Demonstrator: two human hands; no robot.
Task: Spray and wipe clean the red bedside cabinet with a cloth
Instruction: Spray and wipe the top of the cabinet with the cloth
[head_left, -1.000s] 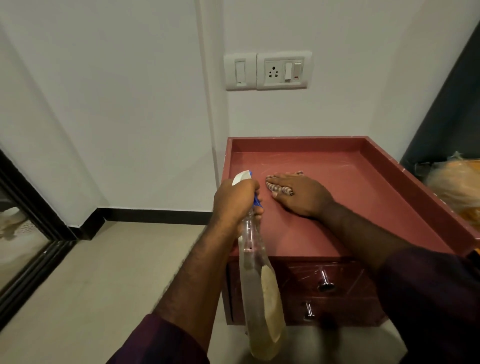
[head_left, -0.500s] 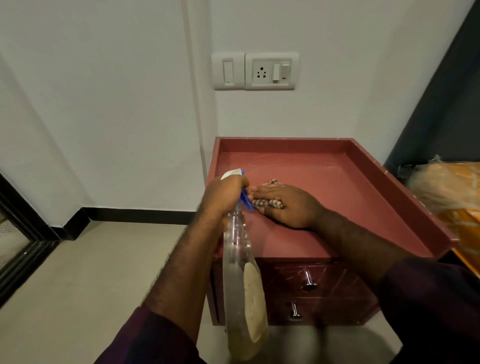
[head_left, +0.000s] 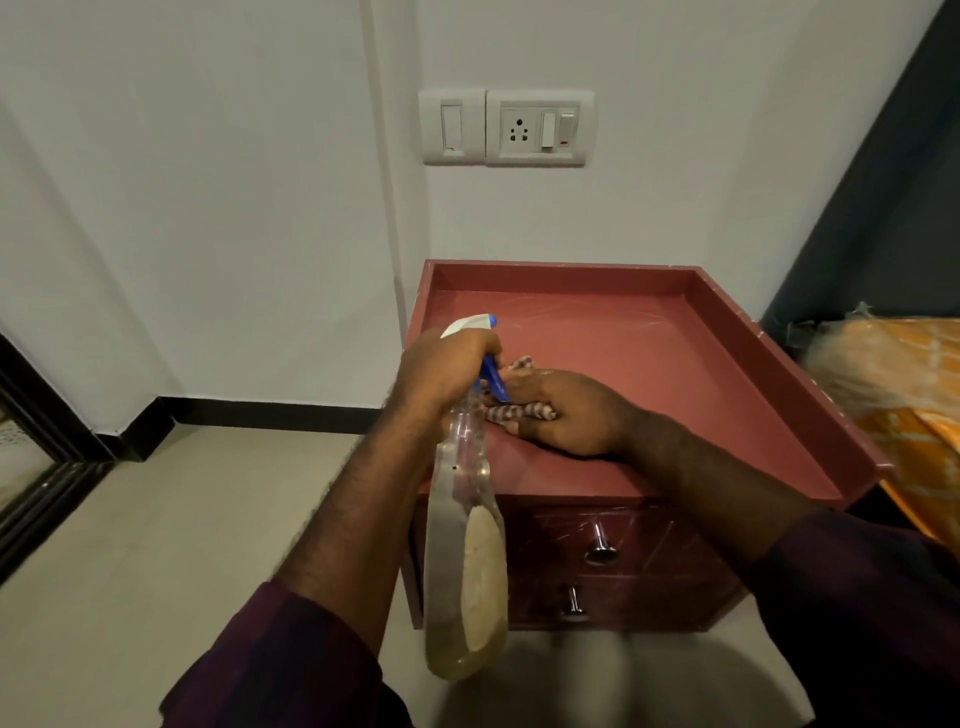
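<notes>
Roughly midway, by look of it. Gripping spray bottle at neck with left hand, over front left corner of red cabinet, nozzle aimed across top. Holding striped cloth bunched under right hand, thumb and fingers closed on it, pressed to top near front left. Faint pale streaks toward back: likely sprayed, partly wiped. Probably left to do: rest of top, raised rim, drawer fronts with pale scuffs.

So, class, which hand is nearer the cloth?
Right. The right hand lies on the cloth, holding it on the cabinet; the left hand is close by, to its left, gripping the bottle.
</notes>
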